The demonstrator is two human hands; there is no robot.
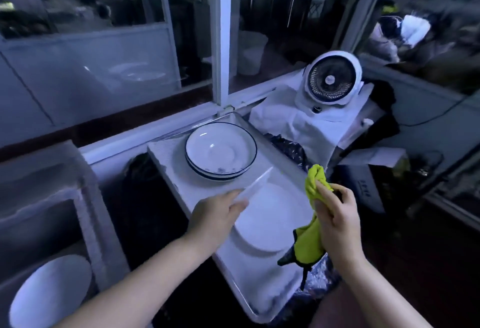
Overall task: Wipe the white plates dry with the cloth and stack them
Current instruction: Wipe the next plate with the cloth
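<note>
Gripping tilted white plate [255, 183] and cloth [315, 179].

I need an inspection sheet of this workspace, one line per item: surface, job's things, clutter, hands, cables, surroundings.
Surface: long white tray, its near end bare.
Job's things: tilted white plate raised on edge above a flat white plate; blue-rimmed plates stacked at the far end; yellow-green cloth bunched up.
Clutter: white fan beyond the tray; another white dish at lower left.
Hands: left hand grips the tilted white plate; right hand holds the cloth, not touching any plate.
Cables: dark cable right of the fan.
Surroundings: window glass behind the tray; dim light.
</note>
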